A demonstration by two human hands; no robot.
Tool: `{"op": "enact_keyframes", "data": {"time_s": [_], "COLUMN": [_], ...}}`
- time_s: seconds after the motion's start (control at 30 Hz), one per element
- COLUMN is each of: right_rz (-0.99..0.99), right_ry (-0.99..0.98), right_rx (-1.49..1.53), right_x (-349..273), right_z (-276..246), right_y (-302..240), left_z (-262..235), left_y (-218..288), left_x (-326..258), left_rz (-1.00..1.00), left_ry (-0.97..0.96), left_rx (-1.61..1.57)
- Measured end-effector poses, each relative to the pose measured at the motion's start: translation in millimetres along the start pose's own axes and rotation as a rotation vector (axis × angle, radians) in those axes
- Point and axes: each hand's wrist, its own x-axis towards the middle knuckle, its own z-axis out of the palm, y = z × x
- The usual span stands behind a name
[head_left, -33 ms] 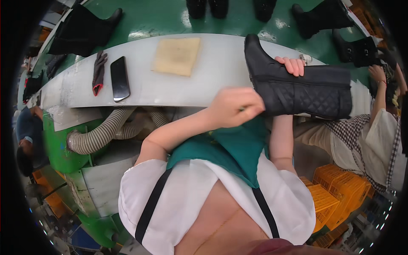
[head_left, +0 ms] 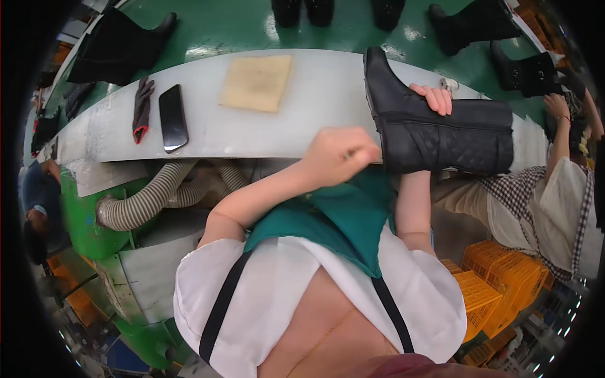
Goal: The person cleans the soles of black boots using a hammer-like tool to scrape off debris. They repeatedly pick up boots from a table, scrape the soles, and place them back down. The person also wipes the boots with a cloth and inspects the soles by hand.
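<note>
A tall black boot (head_left: 450, 142) lies on its side at the right of the white table, toe pointing to the far side and shaft to the right. A quilted panel shows on the shaft. From beneath, my right hand (head_left: 433, 99) grips it, fingers wrapped over the far edge near the ankle; the palm is hidden behind the boot. My left hand (head_left: 340, 154) is closed just left of the boot's heel, slightly apart from it. Whatever its fingers may hold is hidden.
On the white table (head_left: 201, 69) lie a folded yellowish cloth (head_left: 256, 83), a black phone (head_left: 173, 118) and a dark glove (head_left: 143, 108). More black boots (head_left: 123, 47) stand beyond. A co-worker's hand (head_left: 557, 106) is at far right, above orange crates (head_left: 504, 283). Ribbed hoses (head_left: 148, 198) run below.
My left hand has drawn back leftward from the boot. The boot has turned a little, so less of its quilted panel shows. My right hand keeps its grip.
</note>
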Motion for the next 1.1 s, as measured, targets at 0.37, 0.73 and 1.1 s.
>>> {"op": "enact_keyframes", "data": {"time_s": [0.37, 0.73, 1.1], "right_rz": [-0.025, 0.243, 0.269], "right_ry": [-0.174, -0.781, -0.872], "right_rx": [-0.216, -0.962, -0.998], "right_x": [0, 35, 53], "right_z": [22, 44, 23], "right_y": [-6, 13, 24], "left_z": [25, 39, 22], "left_y": [-1, -43, -42], "left_x": [17, 28, 38], "left_rz": [-0.511, -0.515, -0.580], "left_ry": [-0.013, 0.207, 0.300], "left_rx": [-0.660, -0.957, -0.906]}}
